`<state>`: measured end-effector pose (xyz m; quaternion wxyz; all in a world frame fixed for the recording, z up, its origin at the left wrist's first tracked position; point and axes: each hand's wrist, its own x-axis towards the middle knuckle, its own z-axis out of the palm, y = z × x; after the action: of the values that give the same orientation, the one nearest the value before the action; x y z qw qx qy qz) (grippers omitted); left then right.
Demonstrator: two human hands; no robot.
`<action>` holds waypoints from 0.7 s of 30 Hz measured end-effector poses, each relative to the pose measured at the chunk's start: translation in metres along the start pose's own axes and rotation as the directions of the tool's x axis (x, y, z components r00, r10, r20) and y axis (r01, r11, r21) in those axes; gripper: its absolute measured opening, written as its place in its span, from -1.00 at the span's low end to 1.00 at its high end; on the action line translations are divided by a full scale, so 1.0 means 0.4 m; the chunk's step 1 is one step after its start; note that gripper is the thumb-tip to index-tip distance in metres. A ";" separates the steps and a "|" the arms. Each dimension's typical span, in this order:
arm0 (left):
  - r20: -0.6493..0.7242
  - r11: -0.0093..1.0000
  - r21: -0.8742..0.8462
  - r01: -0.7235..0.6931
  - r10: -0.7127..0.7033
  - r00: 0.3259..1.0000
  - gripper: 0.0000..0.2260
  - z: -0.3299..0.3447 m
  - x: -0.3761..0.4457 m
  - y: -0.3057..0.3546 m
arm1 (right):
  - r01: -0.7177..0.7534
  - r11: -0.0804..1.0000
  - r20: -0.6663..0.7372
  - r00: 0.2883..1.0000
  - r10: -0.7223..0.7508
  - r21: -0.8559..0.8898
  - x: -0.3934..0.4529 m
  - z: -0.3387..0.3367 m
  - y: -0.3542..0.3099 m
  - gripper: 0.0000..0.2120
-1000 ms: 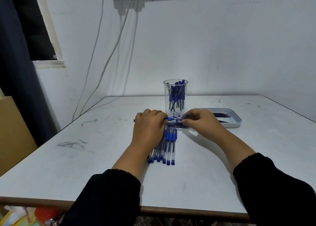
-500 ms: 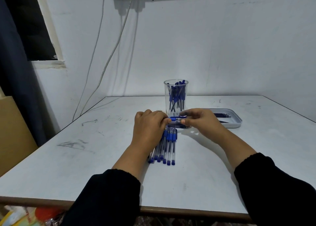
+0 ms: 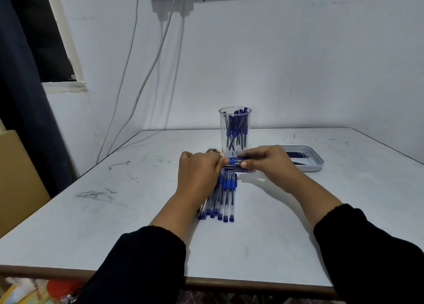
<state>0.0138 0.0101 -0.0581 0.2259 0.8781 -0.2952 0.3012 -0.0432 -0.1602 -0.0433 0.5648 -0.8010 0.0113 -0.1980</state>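
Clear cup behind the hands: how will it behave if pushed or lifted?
Probably tippy: the cup is tall and narrow, and its pens lean against the rim, loading it high. Smooth clear walls look slippery. Likely slides easily on the smooth table if pushed low.

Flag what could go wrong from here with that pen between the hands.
1. The left hand and right hand pinch the pen over the loose pile; a slip would likely drop it in.
2. The clear cup stands just behind the hands; a forward jolt could tip it.
3. The left forearm overlaps the row of pens and may scatter them.
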 end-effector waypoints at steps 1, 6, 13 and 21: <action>0.007 1.000 0.003 0.004 -0.004 1.000 -0.67 -0.001 0.000 0.001 | 0.004 1.000 -0.001 1.000 -0.004 -0.003 0.000 0.000 -0.001 -0.75; 0.013 1.000 0.024 0.001 -0.001 1.000 -0.67 -0.004 0.002 0.001 | 0.001 1.000 0.003 1.000 -0.002 0.026 -0.001 0.002 0.001 -0.73; 0.009 0.999 -0.006 -0.037 0.037 0.999 -0.72 -0.006 0.008 -0.002 | -0.049 0.990 0.021 0.999 0.047 0.134 0.004 -0.001 0.002 -0.79; -0.110 0.997 -0.080 0.022 -0.031 0.993 -0.80 0.004 0.026 -0.053 | 0.106 0.835 -0.315 0.945 0.084 0.540 0.027 -0.052 -0.025 -0.80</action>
<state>0.0348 0.0205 -0.0568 0.2801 0.8544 -0.2821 0.3347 -0.0422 -0.1778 -0.0252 0.7599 -0.5610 0.0426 -0.3257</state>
